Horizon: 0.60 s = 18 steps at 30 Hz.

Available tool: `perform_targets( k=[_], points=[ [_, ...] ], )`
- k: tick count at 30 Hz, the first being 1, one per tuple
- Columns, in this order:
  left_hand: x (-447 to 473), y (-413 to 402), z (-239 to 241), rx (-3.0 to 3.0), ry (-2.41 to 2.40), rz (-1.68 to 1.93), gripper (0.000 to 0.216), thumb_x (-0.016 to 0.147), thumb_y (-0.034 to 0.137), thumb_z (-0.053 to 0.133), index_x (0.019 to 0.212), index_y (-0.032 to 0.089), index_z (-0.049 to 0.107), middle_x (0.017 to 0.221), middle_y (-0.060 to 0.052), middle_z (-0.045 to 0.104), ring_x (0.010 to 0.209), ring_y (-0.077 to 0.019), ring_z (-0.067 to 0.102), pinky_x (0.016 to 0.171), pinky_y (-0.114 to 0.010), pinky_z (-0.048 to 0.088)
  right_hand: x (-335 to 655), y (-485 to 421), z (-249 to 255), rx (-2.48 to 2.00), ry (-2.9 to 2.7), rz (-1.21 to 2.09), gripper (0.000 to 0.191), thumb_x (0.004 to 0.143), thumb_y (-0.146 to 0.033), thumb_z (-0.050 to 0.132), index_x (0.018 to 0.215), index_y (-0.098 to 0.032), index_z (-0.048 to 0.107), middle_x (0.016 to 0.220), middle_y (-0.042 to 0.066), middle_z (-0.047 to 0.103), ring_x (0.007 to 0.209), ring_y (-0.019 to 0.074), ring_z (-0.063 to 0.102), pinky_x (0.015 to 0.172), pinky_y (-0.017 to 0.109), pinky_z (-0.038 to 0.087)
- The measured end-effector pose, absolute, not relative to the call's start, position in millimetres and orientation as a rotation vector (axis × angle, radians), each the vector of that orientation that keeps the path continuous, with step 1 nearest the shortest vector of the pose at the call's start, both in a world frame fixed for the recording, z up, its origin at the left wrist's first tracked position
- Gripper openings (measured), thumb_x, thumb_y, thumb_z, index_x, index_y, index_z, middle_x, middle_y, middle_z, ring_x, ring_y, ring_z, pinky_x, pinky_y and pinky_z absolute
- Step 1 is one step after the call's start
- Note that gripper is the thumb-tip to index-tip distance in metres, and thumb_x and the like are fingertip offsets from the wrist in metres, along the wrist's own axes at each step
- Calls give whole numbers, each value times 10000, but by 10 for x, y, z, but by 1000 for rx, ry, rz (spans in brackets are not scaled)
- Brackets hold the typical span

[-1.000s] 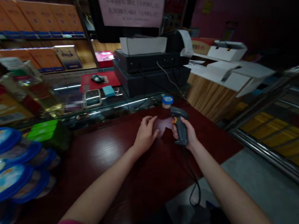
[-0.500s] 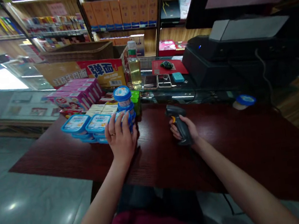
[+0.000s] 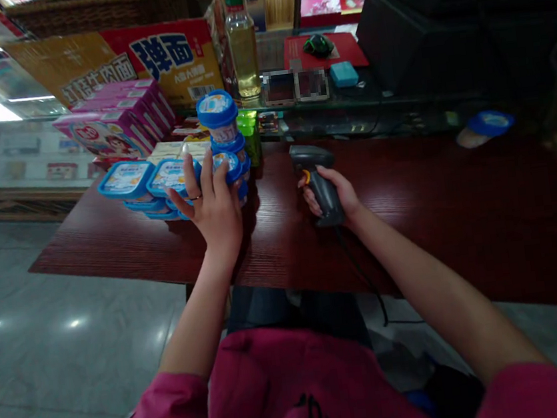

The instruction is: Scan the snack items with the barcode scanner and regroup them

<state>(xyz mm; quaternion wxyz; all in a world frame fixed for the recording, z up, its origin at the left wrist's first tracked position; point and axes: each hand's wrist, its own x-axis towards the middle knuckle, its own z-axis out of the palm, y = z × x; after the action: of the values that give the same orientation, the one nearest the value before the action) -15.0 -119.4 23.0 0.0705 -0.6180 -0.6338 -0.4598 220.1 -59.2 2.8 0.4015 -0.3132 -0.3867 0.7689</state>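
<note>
Currently: left hand point(image 3: 214, 206) flat, fingers point(image 3: 207, 170) spread and unclenched, laid over the near blue-lidded tub point(image 3: 228, 163) in a cluster of stacked tubs point(image 3: 127, 179) at the left of the dark red counter point(image 3: 435, 218). Right hand point(image 3: 336, 196) clenched round the grip of the barcode scanner point(image 3: 315, 174), its cord trailing off the counter edge.

Tub likely light, with thin plastic walls that dent if squeezed and a smooth, somewhat slippery lid. Best taken across the lid rim, thumb opposite fingers. Tall cup stack point(image 3: 217, 112) just behind looks tippy.
</note>
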Motion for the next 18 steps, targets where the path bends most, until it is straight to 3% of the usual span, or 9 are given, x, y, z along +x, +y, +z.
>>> perform_targets(
  k=[6,13,18],
  points=[
    [-176,-1173,191,-1944,-1604,-1472,278,1029,327,553,1281,296,666,1439,-56,663,1575,-226,318,1331,-547,48,2211,-637,46,-806,-1017,1981,396,917,-556,582,888,-165,636,562,-19,579,364,107,467,318,217,397],
    [217,-839,328,-2305,-1173,-1700,328,1026,382,568,1334,281,615,1462,-57,633,1500,-243,453,1255,-452,367,2455,-615,32,-868,-968,1961,417,871,-577,631,885,-161,651,556,-8,594,361,115,480,315,222,391],
    [642,-303,64,-2327,-1226,-2027,341,1049,408,519,1354,262,564,1447,-91,621,1392,-231,567,1171,-406,454,2601,-559,10,-933,-848,1795,403,883,-573,627,867,-171,649,546,-22,577,366,104,475,325,210,396]
  ],
)
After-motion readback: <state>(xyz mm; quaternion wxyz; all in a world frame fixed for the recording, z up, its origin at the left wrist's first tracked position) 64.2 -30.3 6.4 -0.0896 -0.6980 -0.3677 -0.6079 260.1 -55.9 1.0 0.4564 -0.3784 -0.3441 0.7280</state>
